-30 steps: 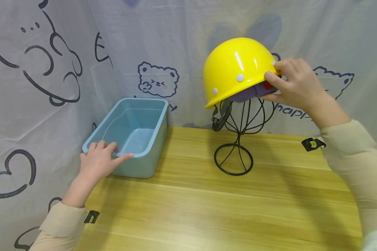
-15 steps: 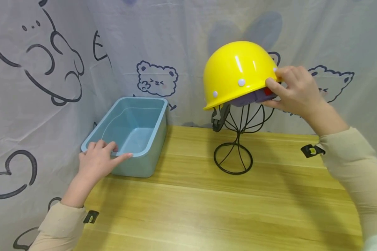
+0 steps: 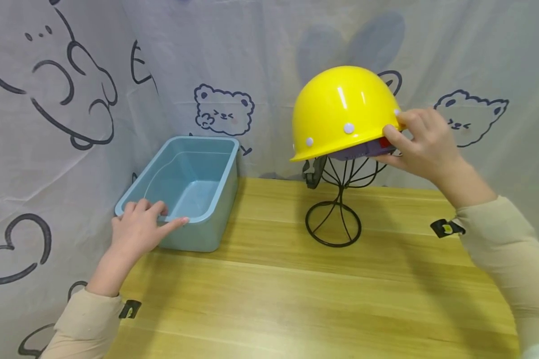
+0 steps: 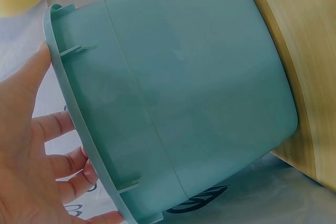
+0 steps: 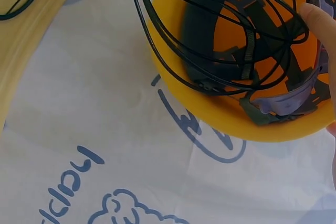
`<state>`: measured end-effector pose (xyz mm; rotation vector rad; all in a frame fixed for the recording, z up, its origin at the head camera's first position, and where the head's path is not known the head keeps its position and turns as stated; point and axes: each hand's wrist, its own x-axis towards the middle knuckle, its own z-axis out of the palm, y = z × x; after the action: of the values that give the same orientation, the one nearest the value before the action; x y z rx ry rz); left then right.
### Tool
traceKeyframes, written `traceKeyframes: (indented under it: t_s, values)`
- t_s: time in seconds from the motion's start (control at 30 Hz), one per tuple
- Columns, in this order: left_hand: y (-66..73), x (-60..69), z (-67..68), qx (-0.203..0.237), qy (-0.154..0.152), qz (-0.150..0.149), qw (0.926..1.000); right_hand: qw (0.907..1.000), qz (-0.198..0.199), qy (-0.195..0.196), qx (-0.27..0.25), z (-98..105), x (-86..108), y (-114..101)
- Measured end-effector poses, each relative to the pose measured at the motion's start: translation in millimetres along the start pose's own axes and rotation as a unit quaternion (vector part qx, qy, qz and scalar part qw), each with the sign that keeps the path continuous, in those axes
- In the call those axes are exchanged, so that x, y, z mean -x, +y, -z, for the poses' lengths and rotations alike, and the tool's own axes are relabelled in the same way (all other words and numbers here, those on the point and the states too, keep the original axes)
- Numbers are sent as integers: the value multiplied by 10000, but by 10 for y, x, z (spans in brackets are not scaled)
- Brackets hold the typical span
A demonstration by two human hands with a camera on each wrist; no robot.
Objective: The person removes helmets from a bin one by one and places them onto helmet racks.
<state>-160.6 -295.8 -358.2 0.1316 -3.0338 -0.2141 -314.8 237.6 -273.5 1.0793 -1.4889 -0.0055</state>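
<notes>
at upper right, the right hand (image 3: 424,143) pinches the tilted yellow helmet (image 3: 345,107) over the wire stand (image 3: 341,190); i'd level it gently. at left, the left hand (image 3: 136,228) curls over the blue bin (image 3: 217,219).

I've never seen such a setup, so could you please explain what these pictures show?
There is no machine here: a person works with a bare left hand and right hand. The wide pictures come from a head-worn camera, the other two from one on each wrist. On the wooden table stand a blue-green bin and a black wire stand. The left hand holds the bin at its near end. The right hand grips a tilted yellow helmet over the stand; the right wrist picture looks into that helmet.
</notes>
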Motion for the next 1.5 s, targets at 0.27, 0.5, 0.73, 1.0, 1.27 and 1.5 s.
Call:
traceKeyframes:
  t_s: [0.27,0.5,0.73,1.0,1.27,1.5]
  values:
    - [-7,6,14,49,6,-11,10000,9998,-174,-1,99,31,45,-73]
    - [-7,-3,6,55,-15,-27,10000,9997,-161,91,138,26,96,-120]
    - [-8,-8,-6,52,24,-46,10000,9995,-305,2,73,49,177,-172]
    - [-17,4,-11,45,14,-31,10000,9984,-549,-62,-79,98,290,-281]
    - [-22,25,-14,27,23,-31,10000,9944,-1042,107,-124,88,459,-461]
    - [-14,44,-12,16,49,-29,10000,9882,-1491,343,-38,26,580,-596]
